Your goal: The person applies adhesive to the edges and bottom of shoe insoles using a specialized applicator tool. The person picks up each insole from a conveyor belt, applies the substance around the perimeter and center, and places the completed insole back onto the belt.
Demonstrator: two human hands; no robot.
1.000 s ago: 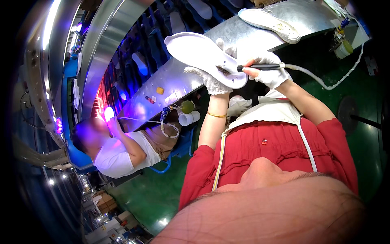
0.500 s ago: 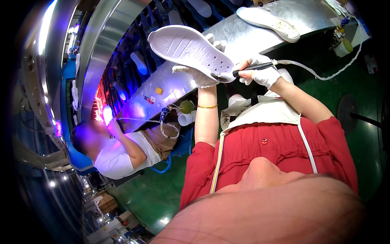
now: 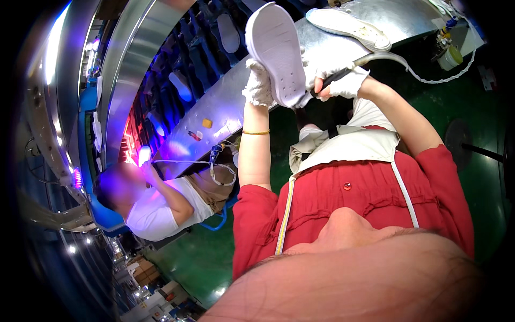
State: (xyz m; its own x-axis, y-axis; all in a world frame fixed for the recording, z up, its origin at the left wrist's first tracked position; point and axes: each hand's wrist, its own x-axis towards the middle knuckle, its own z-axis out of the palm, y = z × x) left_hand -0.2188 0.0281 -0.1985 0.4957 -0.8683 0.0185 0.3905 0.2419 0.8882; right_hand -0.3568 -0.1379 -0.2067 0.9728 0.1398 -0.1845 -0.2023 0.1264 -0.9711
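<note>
A white shoe sole (image 3: 276, 51) is held up in my gloved left hand (image 3: 259, 83), its long side tilted upward and its row of small holes at the lower end. My gloved right hand (image 3: 343, 83) grips a black-handled brush (image 3: 335, 80) with a pale hose running from its rear end. The brush's tip (image 3: 304, 100) touches or nearly touches the lower rim of the sole. Behind my hands, a white shoe upper (image 3: 350, 28) lies on the metal bench; a glove covers most of each hand's fingers.
The metal bench (image 3: 214, 110) runs alongside a conveyor carrying several soles (image 3: 180, 87). A yellow block (image 3: 207, 123) lies on it. At left, a co-worker in a white shirt (image 3: 166, 206) sits on a blue chair. A yellow-green cup (image 3: 454, 60) hangs at the bench's right end.
My left hand has turned the sole more upright and shifted it slightly. The right hand has stayed beside its lower end, with the brush now at the rim.
</note>
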